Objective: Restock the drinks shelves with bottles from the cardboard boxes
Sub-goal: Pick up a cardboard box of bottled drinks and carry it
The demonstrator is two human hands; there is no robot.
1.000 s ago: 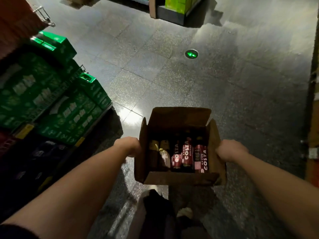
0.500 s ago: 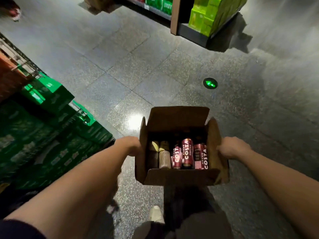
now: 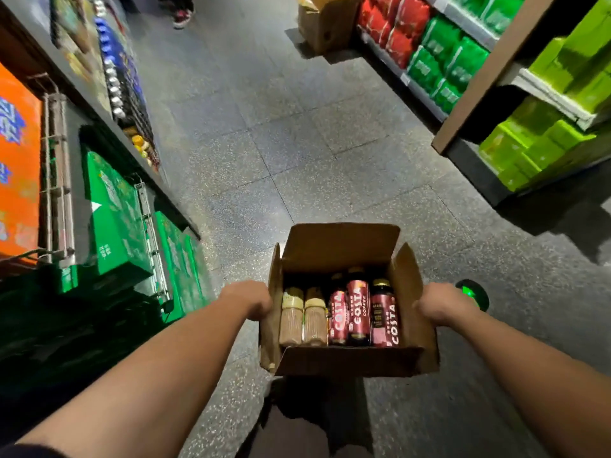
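Cardboard box carried up aisle; left hand, right hand grip its sides, fingertips hidden.

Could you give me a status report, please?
Left hand and right hand grip the cardboard box at its sides. Its bottles stand upright. A second box on the floor ahead.

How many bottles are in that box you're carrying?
5 in view. Two pale-capped brown bottles stand at the cardboard box's left side; three red Costa bottles stand to their right. More may be hidden in the dark back row.
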